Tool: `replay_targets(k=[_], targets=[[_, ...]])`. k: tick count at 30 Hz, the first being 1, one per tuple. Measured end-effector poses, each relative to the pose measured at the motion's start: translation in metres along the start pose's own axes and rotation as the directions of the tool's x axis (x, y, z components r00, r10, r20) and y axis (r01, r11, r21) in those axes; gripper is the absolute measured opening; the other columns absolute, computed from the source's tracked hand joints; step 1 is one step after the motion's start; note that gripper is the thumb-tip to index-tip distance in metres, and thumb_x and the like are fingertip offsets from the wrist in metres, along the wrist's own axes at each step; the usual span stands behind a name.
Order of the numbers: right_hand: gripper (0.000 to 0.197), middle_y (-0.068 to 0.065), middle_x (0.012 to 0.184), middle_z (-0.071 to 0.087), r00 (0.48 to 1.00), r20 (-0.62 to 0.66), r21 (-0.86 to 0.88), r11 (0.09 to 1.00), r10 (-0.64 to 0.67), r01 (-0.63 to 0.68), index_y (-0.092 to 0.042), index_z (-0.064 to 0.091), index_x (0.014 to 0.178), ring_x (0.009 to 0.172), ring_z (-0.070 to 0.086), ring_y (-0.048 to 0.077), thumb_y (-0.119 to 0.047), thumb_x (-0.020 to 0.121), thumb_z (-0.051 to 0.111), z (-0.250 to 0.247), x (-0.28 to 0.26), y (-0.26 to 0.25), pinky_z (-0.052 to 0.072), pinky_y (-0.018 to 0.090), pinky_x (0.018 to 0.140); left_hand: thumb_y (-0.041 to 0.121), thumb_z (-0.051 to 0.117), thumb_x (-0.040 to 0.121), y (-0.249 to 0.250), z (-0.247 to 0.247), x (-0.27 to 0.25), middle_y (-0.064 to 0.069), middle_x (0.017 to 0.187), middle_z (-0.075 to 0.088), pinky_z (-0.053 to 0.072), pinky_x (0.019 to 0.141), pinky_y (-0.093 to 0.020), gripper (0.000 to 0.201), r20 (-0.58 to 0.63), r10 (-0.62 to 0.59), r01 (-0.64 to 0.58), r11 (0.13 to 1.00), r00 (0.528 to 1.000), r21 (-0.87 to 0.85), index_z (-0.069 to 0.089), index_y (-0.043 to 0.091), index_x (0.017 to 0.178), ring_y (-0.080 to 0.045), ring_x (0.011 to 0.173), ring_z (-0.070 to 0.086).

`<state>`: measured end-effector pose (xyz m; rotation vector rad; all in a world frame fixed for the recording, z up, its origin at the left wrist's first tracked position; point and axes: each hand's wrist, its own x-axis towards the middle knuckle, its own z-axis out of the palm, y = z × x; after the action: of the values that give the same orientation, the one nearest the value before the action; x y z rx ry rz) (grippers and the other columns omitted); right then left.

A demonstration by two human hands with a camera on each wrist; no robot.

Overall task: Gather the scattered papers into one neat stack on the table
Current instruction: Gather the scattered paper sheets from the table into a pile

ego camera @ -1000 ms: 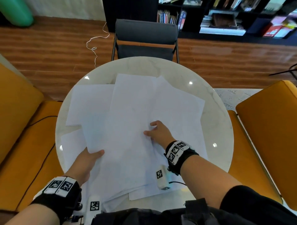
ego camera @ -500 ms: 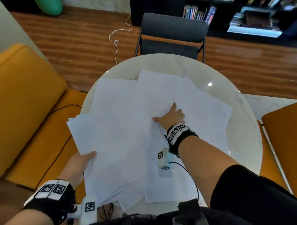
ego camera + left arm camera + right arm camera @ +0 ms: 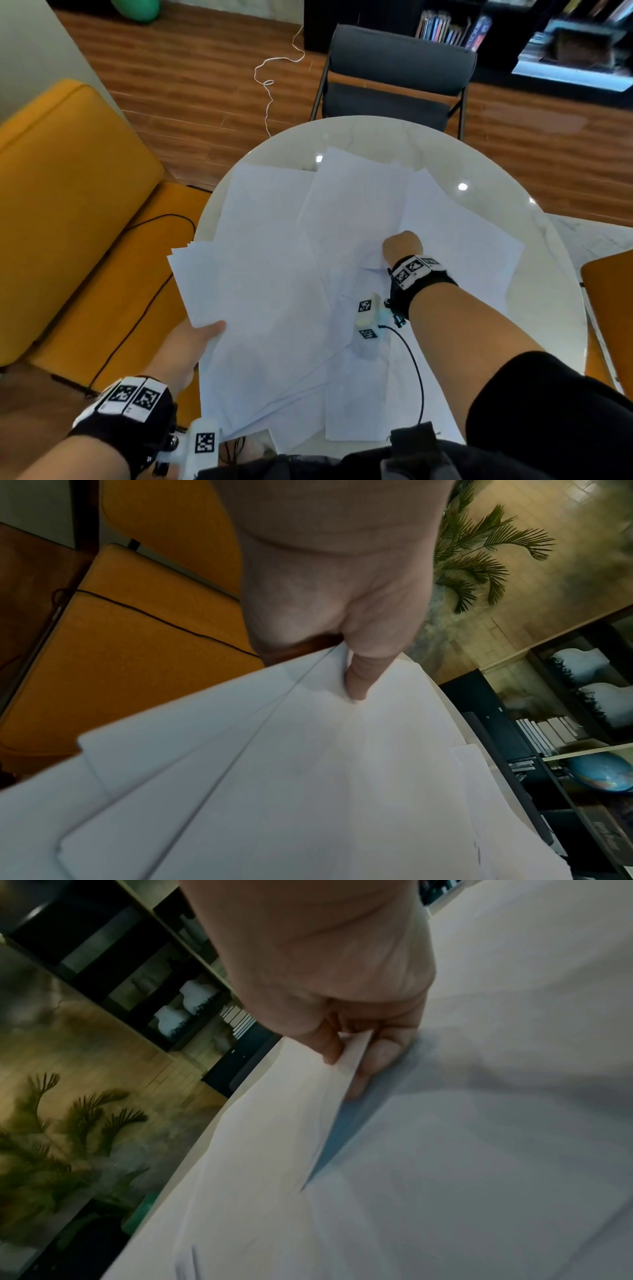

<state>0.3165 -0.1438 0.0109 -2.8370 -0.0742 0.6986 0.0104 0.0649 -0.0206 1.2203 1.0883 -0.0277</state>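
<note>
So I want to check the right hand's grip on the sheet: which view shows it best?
The right wrist view: the right hand pinches a lifted sheet edge between thumb and fingers. The head view shows only the back of that hand, fingers hidden. The left wrist view does not show it.

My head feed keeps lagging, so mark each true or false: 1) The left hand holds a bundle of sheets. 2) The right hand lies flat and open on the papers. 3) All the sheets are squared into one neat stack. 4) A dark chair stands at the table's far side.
1) True: the left hand grips a bundle of sheets at its edge.
2) False: the right hand pinches a sheet edge.
3) False: the papers lie fanned and overlapping on the table.
4) True: the dark chair stands there.
</note>
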Motion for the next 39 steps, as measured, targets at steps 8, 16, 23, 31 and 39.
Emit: replay_targets(k=[8,16,23,31,39], targets=[[0.01,0.002,0.089,0.048,0.969,-0.063,0.928,0.371,0.237,-0.031,-0.019,0.05,0.101,0.08,0.048,0.022,-0.017,0.092,0.047,0.003,0.004,0.031,0.06,0.039,0.064,0.007,0.067,0.091,0.002,0.002,0.004,-0.006,0.108,0.07,0.048,0.072,-0.036,0.027,-0.027,-0.023,0.022,1.0,0.999,-0.02,0.064,0.011,0.118,-0.027,0.1,0.064],[0.006,0.011,0.077,0.056,0.983,0.105,0.838,0.545,-0.151,-0.006,-0.019,0.054,0.084,0.063,0.051,0.023,-0.016,0.09,0.055,0.033,-0.036,0.044,0.042,0.035,0.058,0.025,0.063,0.096,0.007,0.006,-0.001,-0.012,0.125,0.069,0.049,0.097,-0.051,0.037,0.02,-0.03,0.031,0.998,0.999,-0.058,0.061,0.013,0.131,-0.033,0.11,0.065],[0.015,0.002,0.076,0.052,0.934,0.27,0.635,0.772,-0.233,0.009,-0.016,0.053,0.105,0.058,0.046,0.017,-0.019,0.091,0.059,0.072,-0.081,0.044,0.039,0.026,0.052,0.06,0.055,0.088,0.014,0.008,-0.011,0.005,0.119,0.074,0.048,0.101,-0.046,0.052,0.096,-0.019,0.034,0.987,0.995,-0.158,0.063,0.029,0.128,-0.019,0.111,0.067],[0.011,0.001,0.073,0.058,0.931,0.248,0.515,0.85,-0.269,0.108,-0.017,0.058,0.094,0.056,0.056,0.015,-0.017,0.087,0.066,0.075,-0.111,0.026,0.043,0.019,0.049,0.014,0.06,0.097,0.007,0.009,-0.008,-0.009,0.132,0.064,0.047,0.102,-0.05,0.046,0.013,0.049,-0.05,0.996,0.999,0.069,0.05,0.013,0.143,-0.033,0.118,0.061],[0.036,0.009,0.119,0.053,0.989,0.011,0.262,0.955,-0.148,0.14,-0.018,0.061,0.113,0.107,0.056,0.025,-0.036,0.082,0.067,0.08,-0.105,0.032,0.049,0.036,0.09,0.019,0.059,0.098,0.002,-0.058,-0.015,-0.006,0.129,0.064,0.045,0.103,-0.051,0.04,-0.122,0.15,-0.136,0.983,0.981,0.122,0.055,0.018,0.138,-0.031,0.116,0.06]])
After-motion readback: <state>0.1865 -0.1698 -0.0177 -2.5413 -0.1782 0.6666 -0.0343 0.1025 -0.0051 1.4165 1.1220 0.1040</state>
